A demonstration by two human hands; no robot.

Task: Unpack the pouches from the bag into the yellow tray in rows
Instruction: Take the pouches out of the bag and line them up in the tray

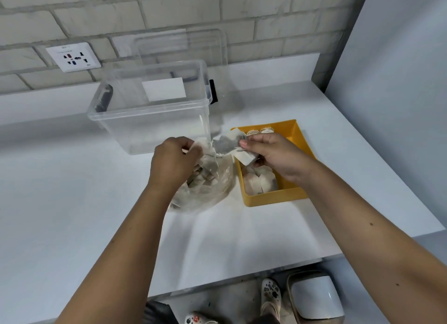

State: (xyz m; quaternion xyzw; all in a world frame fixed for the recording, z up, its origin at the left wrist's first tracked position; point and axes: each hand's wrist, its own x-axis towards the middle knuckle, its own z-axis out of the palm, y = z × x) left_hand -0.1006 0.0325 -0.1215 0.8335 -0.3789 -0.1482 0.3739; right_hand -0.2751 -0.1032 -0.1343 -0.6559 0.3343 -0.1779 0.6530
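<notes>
Right hand [273, 154] has a tight pinch on a small clutch of pouches [235, 147], thumb on top and fingers beneath, carried over the left wall of the yellow tray [273, 198]. How many are in that pinch, I can't tell. Left hand [173, 160] is curled round the mouth of the bag [210, 188], which slumps on the counter [96, 202] just beside the tray with plenty more inside. The laid pouches [260, 182] sit at the tray's near end, a couple more show at the far end, and the middle is hidden under the hand. The danger here is that the pinch takes only the edges, so one pouch could slide out and drop into the gap between bag and tray. Let the bunch go all at once and the rows turn into a heap. The bag is floppy, so a tug could tip it and spill. The surface is a plain white counter. An open clear box [150, 115] stands behind the bag, its lid [181, 47] leaning on the pale brick wall [266, 14], with a socket [73, 57] to the left. Below the counter edge are patterned shoes [271, 291] and a white bin [314, 297].
</notes>
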